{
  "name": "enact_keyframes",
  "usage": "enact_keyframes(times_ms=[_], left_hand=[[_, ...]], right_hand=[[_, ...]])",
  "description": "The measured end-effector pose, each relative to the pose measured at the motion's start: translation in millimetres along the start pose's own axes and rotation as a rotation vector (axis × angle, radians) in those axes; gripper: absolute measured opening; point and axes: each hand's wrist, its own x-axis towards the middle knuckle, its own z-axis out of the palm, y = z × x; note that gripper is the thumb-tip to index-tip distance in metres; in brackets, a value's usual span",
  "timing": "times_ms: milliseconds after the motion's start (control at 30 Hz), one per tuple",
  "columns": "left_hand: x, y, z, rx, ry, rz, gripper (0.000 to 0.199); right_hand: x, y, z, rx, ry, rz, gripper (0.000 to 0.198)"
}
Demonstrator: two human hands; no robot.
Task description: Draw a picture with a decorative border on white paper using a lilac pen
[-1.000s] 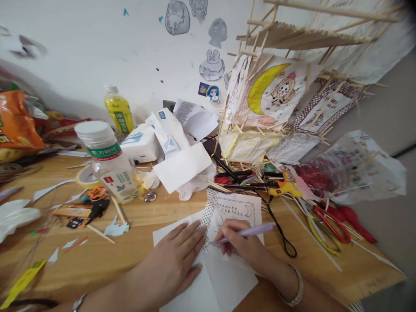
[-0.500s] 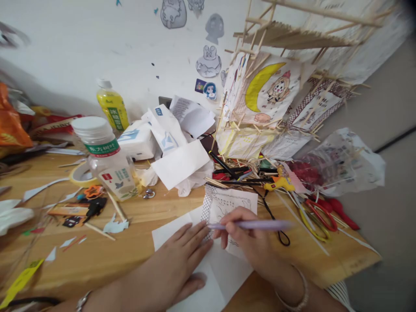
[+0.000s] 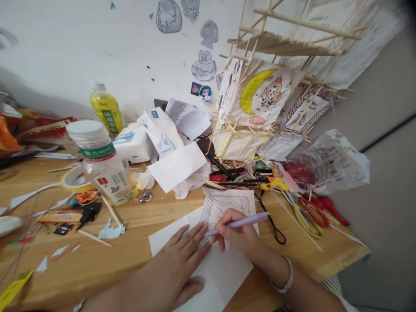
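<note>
My right hand (image 3: 235, 229) is closed around a light purple pen (image 3: 248, 219), its tip down at the left part of a drawn sheet (image 3: 232, 201). That sheet carries a cross-hatched border, a moon and line drawings; part of it is hidden under my hands. Flat across the paper lies my left hand (image 3: 183, 255), fingers stretched out, with its fingertips near the pen tip and the hatched border. Beneath both is a larger blank white sheet (image 3: 224, 277) on the wooden table.
A big clear bottle (image 3: 108, 177) and a yellow drink bottle (image 3: 105, 108) stand at the left, near tissue packs (image 3: 131, 143). A stick-built lantern-like frame (image 3: 260, 95) rises at the back right. Scissors (image 3: 313, 214), a yellow glue gun (image 3: 274, 183) and black pens lie below it.
The pen has tilted, its back end now higher, and my right hand has shifted slightly left. My left hand stays on the paper. The whole view has shifted a little.
</note>
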Motion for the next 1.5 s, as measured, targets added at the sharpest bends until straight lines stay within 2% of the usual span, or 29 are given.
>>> enact_keyframes(times_ms=[100, 200, 300, 400, 667, 833, 1033, 1500], left_hand=[[1.7, -0.2, -0.7, 0.016, -0.007, 0.001, 0.068], [3.8, 0.7, -2.1, 0.02, -0.022, -0.004, 0.062], [4.6, 1.6, -2.6, 0.026, -0.028, -0.015, 0.057], [3.4, 1.6, -1.2, 0.02, -0.017, -0.016, 0.056], [0.4, -0.4, 3.4, -0.014, 0.037, -0.01, 0.056], [0.3, -1.1, 4.6, -0.023, 0.046, -0.003, 0.056], [0.3, -0.4, 4.3, 0.026, -0.005, 0.0, 0.057], [-0.6, 0.0, 5.2, 0.019, -0.001, -0.003, 0.056]], right_hand=[[2.0, 5.5, 2.7, 0.0, -0.038, 0.008, 0.031], [2.6, 10.6, -0.5, -0.044, -0.011, 0.047, 0.033], [1.6, 9.5, -4.5, -0.234, 0.053, 0.028, 0.037], [1.0, 5.3, -5.4, -0.44, 0.051, -0.037, 0.041], [1.2, 6.5, -5.2, -0.589, -0.016, -0.093, 0.039], [1.7, 6.1, -5.0, -0.596, -0.019, -0.093, 0.04], [2.0, 7.3, -5.2, -0.598, -0.026, -0.103, 0.039], [0.0, 6.9, -4.4, -0.528, -0.013, -0.044, 0.037]])
